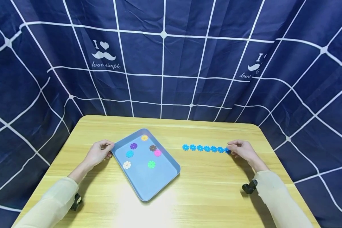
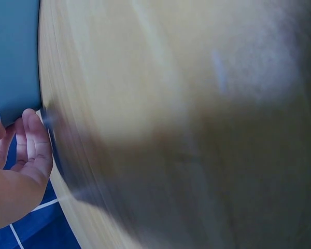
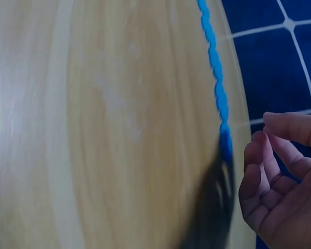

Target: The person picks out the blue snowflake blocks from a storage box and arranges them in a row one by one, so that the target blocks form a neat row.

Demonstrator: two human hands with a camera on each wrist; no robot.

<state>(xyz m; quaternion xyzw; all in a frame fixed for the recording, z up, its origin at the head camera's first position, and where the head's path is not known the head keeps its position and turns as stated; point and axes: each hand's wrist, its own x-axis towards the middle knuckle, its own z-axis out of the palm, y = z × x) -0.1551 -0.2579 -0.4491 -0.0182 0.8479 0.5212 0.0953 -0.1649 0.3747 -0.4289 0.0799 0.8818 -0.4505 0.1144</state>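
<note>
A blue-grey tray (image 1: 162, 182) lies turned at an angle on the table, with several notched flower-shaped discs inside. My left hand (image 1: 101, 149) pinches its left corner; in the left wrist view the thumb and fingers (image 2: 35, 132) meet at the tray's end (image 2: 15, 62). To the right, blue flower discs are linked in a straight row (image 1: 206, 148). My right hand (image 1: 242, 150) is at the row's right end and overlaps the last disc in the head view. In the right wrist view its loosely curled fingers (image 3: 251, 179) stand beside the chain (image 3: 216, 67), with nothing seen between them.
Inside the tray are an orange disc (image 1: 144, 137), a purple one (image 1: 133, 146), a brown one (image 1: 153, 148) and a pink one (image 1: 158, 153), among others. The wooden table (image 1: 205, 193) is bordered by a dark blue curtain (image 1: 142, 88) behind and at the sides.
</note>
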